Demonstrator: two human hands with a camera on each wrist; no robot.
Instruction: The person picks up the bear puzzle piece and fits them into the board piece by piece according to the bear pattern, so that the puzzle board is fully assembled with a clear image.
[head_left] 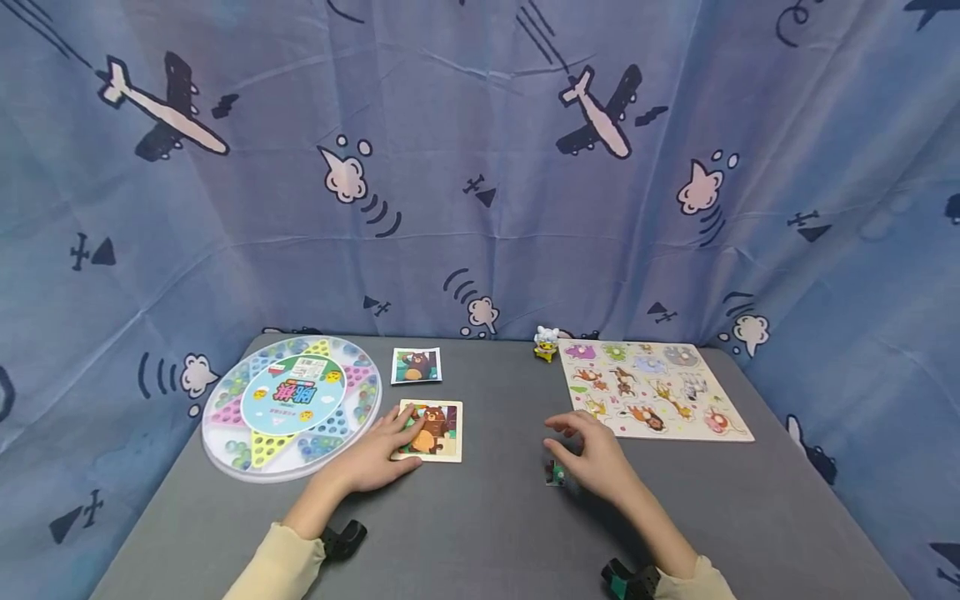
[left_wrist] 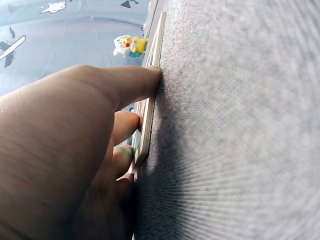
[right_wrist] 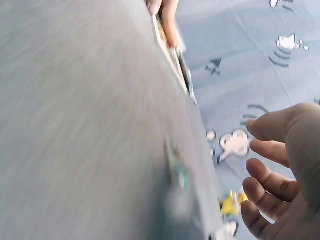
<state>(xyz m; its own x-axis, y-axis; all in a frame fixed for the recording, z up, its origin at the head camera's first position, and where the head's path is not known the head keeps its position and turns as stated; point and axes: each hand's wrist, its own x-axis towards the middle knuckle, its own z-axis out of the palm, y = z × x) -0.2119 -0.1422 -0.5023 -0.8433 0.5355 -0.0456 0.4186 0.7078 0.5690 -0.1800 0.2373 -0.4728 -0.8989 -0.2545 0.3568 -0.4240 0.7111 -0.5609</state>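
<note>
A square bear jigsaw puzzle (head_left: pixel 442 446) in a pale wooden frame lies left of the middle. My left hand (head_left: pixel 375 450) rests on its left side, fingers stretched over the picture; in the left wrist view the thumb (left_wrist: pixel 135 84) touches the board's edge. To the right, a small green and dark puzzle piece (head_left: pixel 555 474) lies on the grey table (head_left: pixel 495 533). My right hand (head_left: pixel 596 457) hovers just above and beside this piece, fingers loosely bent and apart, nothing between them. The piece is blurred in the right wrist view.
Behind the bear puzzle lies a matching bear picture card (head_left: pixel 416 366). A round Chinese-checkers-style board (head_left: pixel 225 446) stands at left. A small yellow and white figurine (head_left: pixel 546 343) stands at the back, beside an animal puzzle board (head_left: pixel 637 375). A patterned blue curtain (head_left: pixel 450 108) hangs behind.
</note>
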